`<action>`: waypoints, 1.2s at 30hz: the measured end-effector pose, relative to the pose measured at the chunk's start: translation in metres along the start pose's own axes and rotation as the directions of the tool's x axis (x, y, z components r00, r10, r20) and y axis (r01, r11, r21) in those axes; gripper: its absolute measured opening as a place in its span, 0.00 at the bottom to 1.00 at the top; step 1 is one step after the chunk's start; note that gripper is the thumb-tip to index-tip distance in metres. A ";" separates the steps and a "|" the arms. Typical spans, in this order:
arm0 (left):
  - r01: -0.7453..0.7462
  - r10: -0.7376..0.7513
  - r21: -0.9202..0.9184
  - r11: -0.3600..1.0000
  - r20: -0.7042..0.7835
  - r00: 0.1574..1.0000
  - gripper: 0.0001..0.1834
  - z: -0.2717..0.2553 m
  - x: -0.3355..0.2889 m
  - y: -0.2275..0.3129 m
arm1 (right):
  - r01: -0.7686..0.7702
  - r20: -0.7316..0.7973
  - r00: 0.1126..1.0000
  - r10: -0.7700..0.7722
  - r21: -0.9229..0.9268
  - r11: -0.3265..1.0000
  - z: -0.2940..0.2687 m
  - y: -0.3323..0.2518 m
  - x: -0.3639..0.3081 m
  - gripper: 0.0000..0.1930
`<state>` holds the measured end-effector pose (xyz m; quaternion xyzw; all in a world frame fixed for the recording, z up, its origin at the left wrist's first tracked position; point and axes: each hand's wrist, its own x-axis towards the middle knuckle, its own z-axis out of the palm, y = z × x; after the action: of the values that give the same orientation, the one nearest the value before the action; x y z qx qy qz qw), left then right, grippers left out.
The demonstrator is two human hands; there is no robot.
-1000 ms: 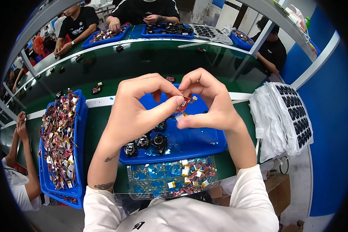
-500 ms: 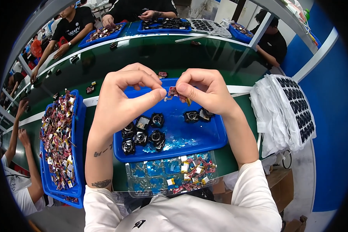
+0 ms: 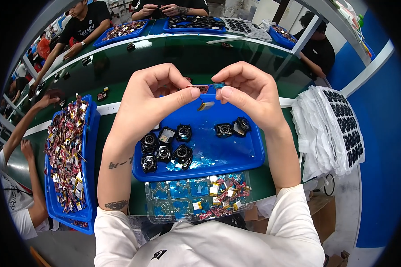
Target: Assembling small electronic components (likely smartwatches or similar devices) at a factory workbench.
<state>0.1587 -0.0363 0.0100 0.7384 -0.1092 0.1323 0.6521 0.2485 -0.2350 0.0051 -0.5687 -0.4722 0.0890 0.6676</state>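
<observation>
Above the far side of a blue tray (image 3: 258,153), my left hand (image 3: 153,100) pinches a small red circuit board (image 3: 198,88) between thumb and forefinger. A silvery-yellow battery (image 3: 205,106) dangles below the board. Just to its right, my right hand (image 3: 256,98) pinches a small blue piece (image 3: 218,85), too small to identify for sure. Several black watch-like cases (image 3: 163,153) lie in the tray's left part. More black cases (image 3: 223,129) sit at its right, and bits of blue film (image 3: 198,163) are scattered near the front.
A clear compartmented tray (image 3: 149,207) with blue film pieces and circuit boards lies nearest me. At left stands a blue bin (image 3: 92,147) heaped with boards and batteries. Stacked white trays (image 3: 314,129) are at right. Co-workers sit across and left of the green conveyor (image 3: 165,55).
My hands have moved slightly apart and upward. The red board now sits in my left fingers, its battery hanging free, and a blue piece shows in my right fingers.
</observation>
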 end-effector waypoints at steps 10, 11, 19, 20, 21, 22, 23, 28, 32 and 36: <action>0.041 -0.042 0.018 0.999 0.072 0.997 0.14 0.015 0.000 0.003 | 0.059 -0.045 0.997 -0.066 -0.147 0.987 0.006 0.001 -0.001 0.07; 0.046 -0.051 0.072 0.996 0.061 0.997 0.10 0.015 0.001 0.001 | 0.077 -0.073 0.993 -0.091 -0.177 0.981 0.006 0.003 -0.001 0.06; -0.263 0.336 0.504 0.822 -0.058 0.940 0.07 0.016 0.000 -0.002 | 0.003 -0.113 0.994 -0.012 -0.072 0.997 0.005 0.011 -0.001 0.08; -0.206 0.250 0.405 0.891 -0.059 0.966 0.07 0.015 0.001 -0.004 | -0.042 -0.092 0.995 0.044 0.016 0.999 0.004 0.013 -0.002 0.09; -0.141 0.163 0.301 0.943 -0.050 0.985 0.07 0.015 0.001 -0.006 | -0.090 -0.067 0.993 0.097 0.102 0.991 0.004 0.014 -0.003 0.09; -0.137 0.160 0.300 0.944 -0.052 0.986 0.07 0.014 0.002 -0.008 | -0.093 -0.066 0.993 0.100 0.103 0.990 0.005 0.014 -0.003 0.09; -0.130 0.145 0.272 0.954 -0.037 0.989 0.07 0.015 0.002 -0.009 | -0.130 -0.038 0.990 0.137 0.154 0.979 0.007 0.014 -0.003 0.10; -0.134 0.134 0.229 0.964 0.015 0.991 0.08 0.012 0.004 -0.008 | -0.116 -0.103 0.987 0.123 0.070 0.991 0.001 0.020 0.000 0.11; -0.222 0.250 0.227 0.948 -0.104 0.963 0.09 0.009 0.005 -0.007 | -0.066 -0.050 0.998 0.046 -0.588 0.806 -0.009 0.025 0.005 0.10; -0.217 0.284 0.388 0.896 -0.123 0.951 0.09 0.003 0.003 -0.004 | 0.023 0.097 0.939 0.329 -0.975 0.219 -0.023 0.035 -0.007 0.26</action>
<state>0.1626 -0.0392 0.0068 0.8129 -0.1186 0.2984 0.4859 0.2767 -0.2432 -0.0259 -0.8826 -0.4561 -0.0751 0.0853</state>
